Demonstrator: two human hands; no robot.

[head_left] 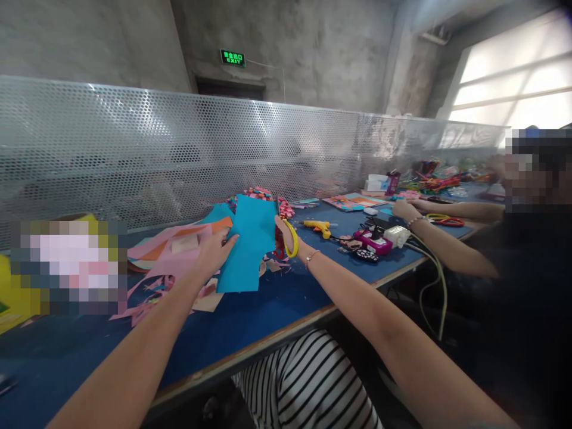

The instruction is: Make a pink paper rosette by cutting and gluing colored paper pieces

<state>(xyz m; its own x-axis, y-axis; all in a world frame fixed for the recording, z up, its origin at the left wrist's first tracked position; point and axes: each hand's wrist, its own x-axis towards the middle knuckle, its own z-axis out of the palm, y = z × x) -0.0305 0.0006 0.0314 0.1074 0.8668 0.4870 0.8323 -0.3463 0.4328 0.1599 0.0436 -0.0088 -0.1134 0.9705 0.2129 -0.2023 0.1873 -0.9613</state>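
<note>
My left hand (217,250) grips the left edge of a blue sheet of paper (250,238), holding it up above the table. Scissors with a yellow handle (292,239) are in my right hand (286,233), their blades pointing up along the sheet's right edge. A notch shows in the lower right of the sheet. Beneath and left of my left hand lie pink and orange paper sheets (165,250) among cut scraps (154,298). Behind the blue sheet is a heap of small pink and blue paper pieces (259,193).
A yellow glue gun (319,227) lies right of the scissors. Beyond it are a purple power strip (373,241) with plugs and a pale cable (440,280). A co-worker's hands (409,211) work at the right. A perforated metal screen (179,143) borders the table's back.
</note>
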